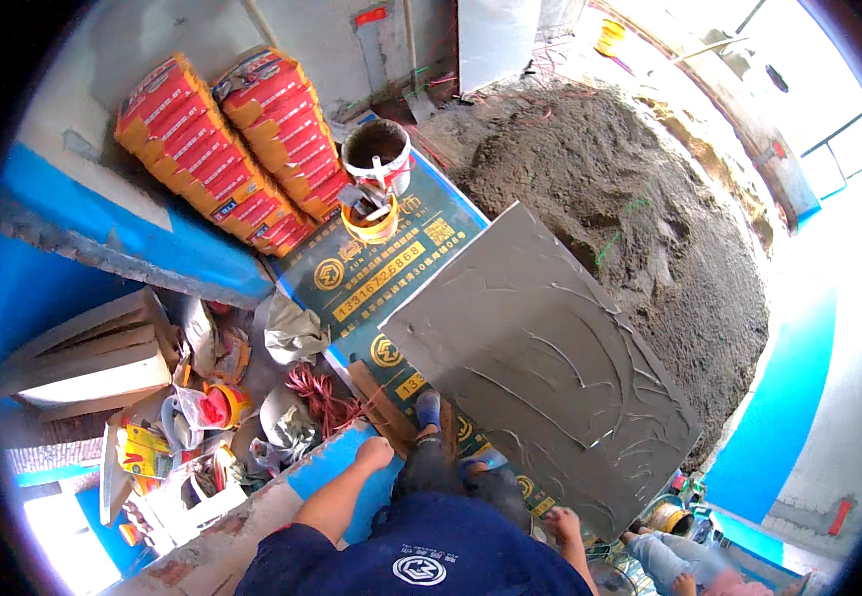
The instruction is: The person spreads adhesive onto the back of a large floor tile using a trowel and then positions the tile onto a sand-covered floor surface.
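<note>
This is an indoor building site: its bare grey walls (pixel 314 40) show a chased channel (pixel 371 60) and bands of blue coating (pixel 806 387). Red-and-yellow sacks (pixel 191 147) stand in two stacks, a grey sandy mound (pixel 590 149) spreads beside a mortar-coated slab (pixel 530 368), and a yellow tool bucket (pixel 371 235) sits on printed floor-protection sheeting (pixel 451 217).
</note>
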The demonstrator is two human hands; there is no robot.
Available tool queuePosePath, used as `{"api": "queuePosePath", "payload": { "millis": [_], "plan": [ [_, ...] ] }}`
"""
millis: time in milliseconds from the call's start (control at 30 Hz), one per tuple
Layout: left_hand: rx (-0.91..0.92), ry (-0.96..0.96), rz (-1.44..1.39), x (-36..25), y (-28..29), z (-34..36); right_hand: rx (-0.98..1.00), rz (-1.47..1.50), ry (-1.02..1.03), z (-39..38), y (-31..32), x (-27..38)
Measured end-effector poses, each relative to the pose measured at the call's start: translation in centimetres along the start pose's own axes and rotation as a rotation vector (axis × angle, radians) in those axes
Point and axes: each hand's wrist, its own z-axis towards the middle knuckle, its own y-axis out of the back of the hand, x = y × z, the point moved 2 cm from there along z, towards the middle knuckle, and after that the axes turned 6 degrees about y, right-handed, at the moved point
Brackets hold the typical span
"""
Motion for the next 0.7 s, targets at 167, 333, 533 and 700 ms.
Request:
{"api": "queuePosePath", "payload": {
  "millis": [167,333,533,700],
  "plan": [
    [0.067,-0.016,-0.058,0.0,2.4,0.4,0.046,0.144,0.284,2.1,-2.6,10.8],
    [0.023,0.077,-0.321,3.3,3.0,0.9,0.077,0.263,0.334,3.5,-7.1,18.9],
    [-0.155,0.175,-0.291,5.5,7.4,0.2,0.019,0.105,0.265,7.2,-8.1,17.2],
    [-0.024,0.241,-0.241,4.9,10.3,4.8,-0.071,0.163,0.172,10.4,-5.9,10.7]
  ]
}}
